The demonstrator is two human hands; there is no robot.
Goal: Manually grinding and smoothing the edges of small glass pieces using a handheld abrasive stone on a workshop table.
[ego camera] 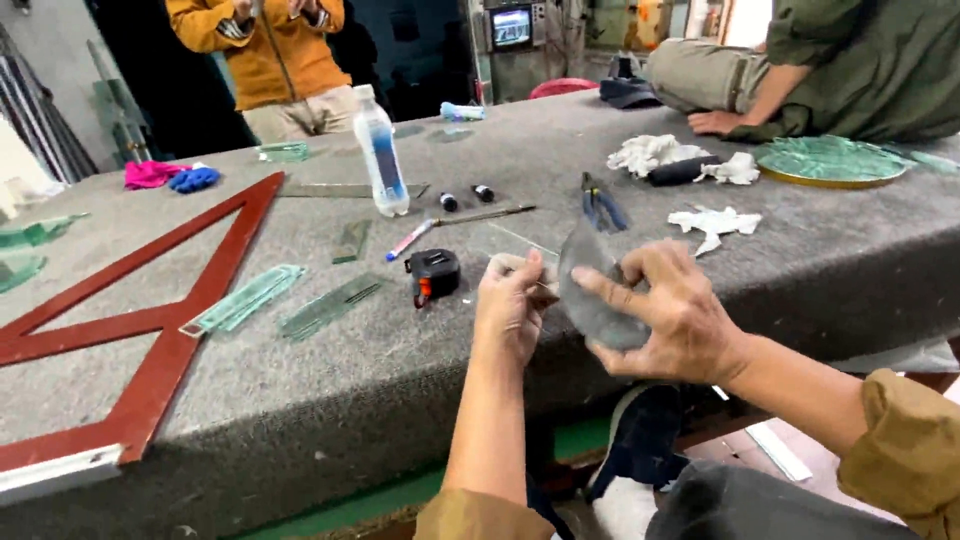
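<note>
A curved, clear piece of glass [588, 285] is held in front of the table's near edge. My right hand [672, 312] grips it from the right, fingers spread over its face. My left hand [512, 302] pinches its left edge, with a small thin tool between the fingers that I cannot make out clearly. Both hands are just below the grey felt table [300, 380].
On the table lie a black tape measure [433, 272], a water bottle [381, 152], a pen [410, 240], pliers [600, 205], glass strips [245, 298], a large red triangle square [160, 330], white rags [650, 152] and a round green glass plate [830, 162]. One person sits on the far right corner; another stands behind.
</note>
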